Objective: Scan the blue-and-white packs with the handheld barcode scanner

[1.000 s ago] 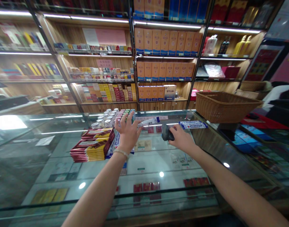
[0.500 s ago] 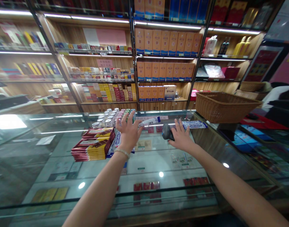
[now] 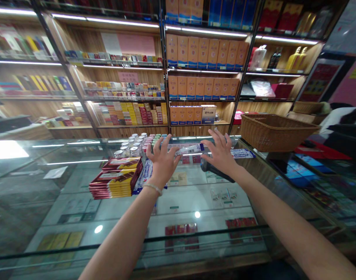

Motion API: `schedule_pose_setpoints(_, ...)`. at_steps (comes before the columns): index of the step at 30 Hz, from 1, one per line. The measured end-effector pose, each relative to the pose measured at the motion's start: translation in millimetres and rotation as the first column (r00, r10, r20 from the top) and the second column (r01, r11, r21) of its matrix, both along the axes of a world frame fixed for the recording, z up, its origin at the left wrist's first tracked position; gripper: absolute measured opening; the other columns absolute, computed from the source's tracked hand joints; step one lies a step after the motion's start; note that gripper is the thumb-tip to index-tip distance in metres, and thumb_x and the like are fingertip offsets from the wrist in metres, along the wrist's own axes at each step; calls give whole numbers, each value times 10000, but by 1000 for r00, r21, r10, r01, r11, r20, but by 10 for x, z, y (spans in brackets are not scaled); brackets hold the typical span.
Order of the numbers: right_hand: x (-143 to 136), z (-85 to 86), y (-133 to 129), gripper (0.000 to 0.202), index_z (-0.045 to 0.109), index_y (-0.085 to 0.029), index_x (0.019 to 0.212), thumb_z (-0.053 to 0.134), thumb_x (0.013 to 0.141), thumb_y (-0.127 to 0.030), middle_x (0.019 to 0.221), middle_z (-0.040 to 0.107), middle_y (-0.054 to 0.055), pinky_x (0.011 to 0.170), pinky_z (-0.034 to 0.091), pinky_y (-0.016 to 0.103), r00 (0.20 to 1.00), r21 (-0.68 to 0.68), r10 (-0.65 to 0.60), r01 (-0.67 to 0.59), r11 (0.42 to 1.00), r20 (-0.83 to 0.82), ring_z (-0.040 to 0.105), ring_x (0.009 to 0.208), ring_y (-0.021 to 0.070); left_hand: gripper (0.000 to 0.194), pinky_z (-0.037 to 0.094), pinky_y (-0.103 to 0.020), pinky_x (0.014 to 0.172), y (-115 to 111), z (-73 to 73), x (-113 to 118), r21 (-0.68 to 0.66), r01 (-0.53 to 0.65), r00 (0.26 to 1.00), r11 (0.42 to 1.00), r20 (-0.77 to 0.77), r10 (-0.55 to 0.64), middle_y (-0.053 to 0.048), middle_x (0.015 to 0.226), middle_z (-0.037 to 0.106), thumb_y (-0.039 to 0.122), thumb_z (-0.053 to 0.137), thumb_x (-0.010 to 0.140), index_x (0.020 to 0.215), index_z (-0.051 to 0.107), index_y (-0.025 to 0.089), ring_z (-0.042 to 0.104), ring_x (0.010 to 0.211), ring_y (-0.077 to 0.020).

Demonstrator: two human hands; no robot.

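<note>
My left hand (image 3: 163, 163) holds the left end of a slim blue-and-white packet (image 3: 191, 149) between thumb and index finger, its other fingers spread. At the packet's right end is my right hand (image 3: 221, 153), fingers apart and holding nothing. A black handheld scanner (image 3: 217, 171) lies on the glass counter (image 3: 189, 202), partly under my right hand and wrist. Stacked red-and-yellow packs (image 3: 115, 181) sit left of my left hand, with more blue-and-white packets (image 3: 143, 177) beside them. Another blue-and-white packet (image 3: 242, 153) lies beyond my right wrist.
Small white-lidded jars (image 3: 130, 146) stand behind the stacked packs. A wicker basket (image 3: 277, 134) is at the right of the counter, near blue packages (image 3: 300, 173). Shelves with orange boxes (image 3: 203, 87) line the wall behind. A white paper (image 3: 56, 172) is at the left.
My left hand and its packet have shifted slightly right. My right hand has moved up and away from the scanner toward the packet, and more of the scanner's handle shows.
</note>
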State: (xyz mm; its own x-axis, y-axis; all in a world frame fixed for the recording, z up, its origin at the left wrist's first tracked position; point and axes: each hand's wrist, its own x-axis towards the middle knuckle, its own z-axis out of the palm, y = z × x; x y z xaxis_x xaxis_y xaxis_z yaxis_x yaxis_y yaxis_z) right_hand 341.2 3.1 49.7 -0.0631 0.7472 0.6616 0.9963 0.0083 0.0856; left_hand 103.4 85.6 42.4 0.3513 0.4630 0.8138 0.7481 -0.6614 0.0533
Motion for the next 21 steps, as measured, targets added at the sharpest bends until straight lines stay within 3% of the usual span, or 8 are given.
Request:
schedule_pose_setpoints(6, -170, -104, 74, 318, 603, -244, 1287, 558, 974, -284, 1664, 364, 134, 1258, 83, 620, 992, 73, 56, -65, 995, 111, 220, 1586, 319, 180, 56, -657, 1239, -54, -3, 47, 39, 54, 999, 998, -12, -53, -48, 1608, 501, 392, 751, 869, 1030, 734, 313, 373, 1495, -371)
schedule_pose_setpoints(11, -151, -175, 59, 278, 625, -247, 1243, 546, 978, -280, 1616, 432, 138, 1245, 122, 620, 999, 104, 20, -24, 994, 39, 283, 1560, 321, 159, 29, -648, 1249, -88, 1, 78, 34, 89, 996, 995, -25, -89, -35, 1621, 483, 388, 732, 882, 1022, 729, 313, 363, 1501, -362)
schedule_pose_setpoints(21, -144, -80, -72, 239, 739, -278, 1024, 527, 1024, -387, 1573, 510, 61, 1241, 89, 593, 997, 123, 20, -11, 992, -71, 299, 1534, 318, 120, 60, -683, 1218, -127, 11, 108, 43, 90, 995, 995, -38, -88, -19, 1614, 497, 413, 687, 929, 972, 735, 312, 357, 1504, -360)
